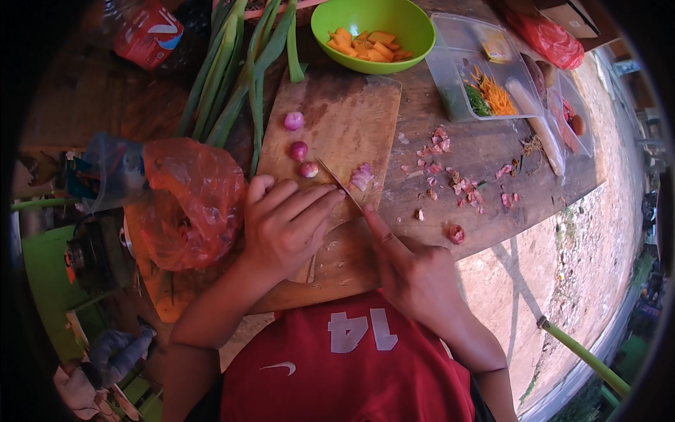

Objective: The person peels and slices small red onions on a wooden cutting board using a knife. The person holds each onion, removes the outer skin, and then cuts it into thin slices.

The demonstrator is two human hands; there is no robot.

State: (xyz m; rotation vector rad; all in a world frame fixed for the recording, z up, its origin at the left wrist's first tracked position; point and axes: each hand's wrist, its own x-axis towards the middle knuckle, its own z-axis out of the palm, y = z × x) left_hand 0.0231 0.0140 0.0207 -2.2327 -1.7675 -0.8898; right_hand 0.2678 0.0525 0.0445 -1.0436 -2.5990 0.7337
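Observation:
My right hand (pixel 419 271) grips a knife (pixel 336 180), its index finger stretched along the back of the blade. The blade slants over a wooden cutting board (pixel 337 113). Close against it are the bunched fingertips of my left hand (pixel 287 229); whatever lies under them is hidden. Three peeled shallots stand in a rough column on the board: a top one (pixel 293 121), a middle one (pixel 298 151) and a lower one (pixel 309 169) just beyond my left fingers. Right of the blade sits a small pile of sliced shallot (pixel 362 176).
Shallot skins (pixel 466 190) litter the wooden table (pixel 416 100) at right. Beyond the board are a green bowl (pixel 321 39) of carrot pieces (pixel 369 46) and a plastic container (pixel 448 63) with shredded vegetables. Leeks (pixel 224 79) and a red plastic bag (pixel 192 205) lie left.

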